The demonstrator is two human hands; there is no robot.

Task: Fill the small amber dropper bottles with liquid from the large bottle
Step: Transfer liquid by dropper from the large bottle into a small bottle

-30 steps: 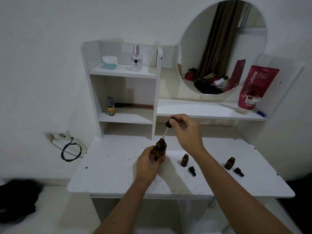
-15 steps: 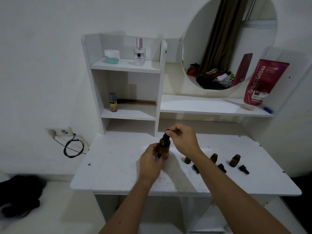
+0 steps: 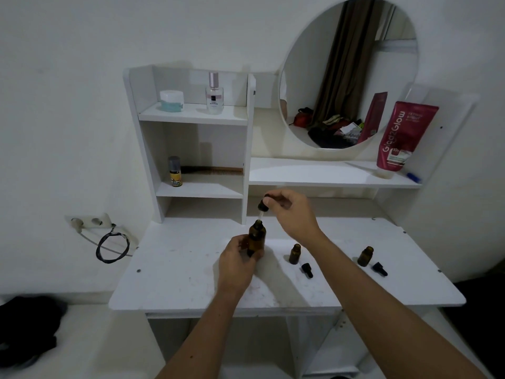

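Observation:
My left hand (image 3: pixel 236 265) grips the large amber bottle (image 3: pixel 257 236), which stands upright on the white desk (image 3: pixel 177 272). My right hand (image 3: pixel 291 214) pinches the black bulb of its dropper (image 3: pixel 263 207), held just above the bottle's open neck with the glass tip pointing down into it. Two small amber bottles stand open to the right, one (image 3: pixel 294 253) near my right wrist and one (image 3: pixel 365 256) farther right. A black dropper cap lies beside each, the near cap (image 3: pixel 307 270) and the far cap (image 3: pixel 379 269). My right forearm may hide more.
A white shelf unit (image 3: pixel 191 116) at the back left holds a jar, a perfume bottle, a small spray can and a comb. A round mirror (image 3: pixel 347 75) and a red tube (image 3: pixel 404 135) stand on the ledge at the right. A cable (image 3: pixel 112 246) hangs at the left wall.
My right hand has lifted the dropper out of the large bottle; half a second ago it sat down in the neck. A third small bottle seen then is now hidden.

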